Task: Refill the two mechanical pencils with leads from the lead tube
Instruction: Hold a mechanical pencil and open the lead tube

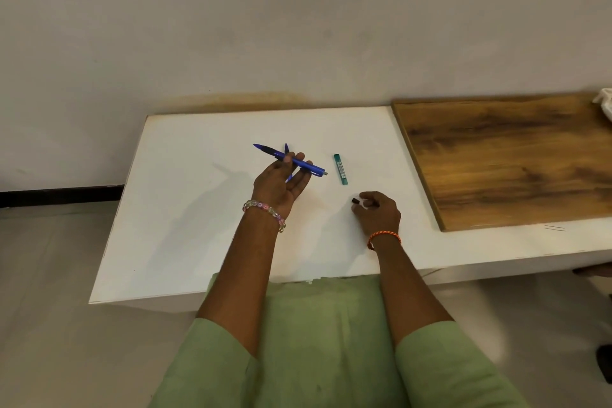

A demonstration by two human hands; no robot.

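My left hand (281, 180) holds a blue mechanical pencil (299, 162) between thumb and fingers, its tip pointing up-left and its bare metal end pointing right. A second blue pencil (286, 150) lies on the white table (185, 209) under that hand, mostly hidden. The green lead tube (340, 169) lies flat on the table just right of the held pencil. My right hand (377, 212) rests on the table below the tube, fingers curled, pinching a small dark cap (355, 200).
A brown wooden board (503, 159) covers the table's right part. Something white (606, 103) sits at the board's far right corner. A wall stands close behind the table. My green-clothed lap is at the near edge.
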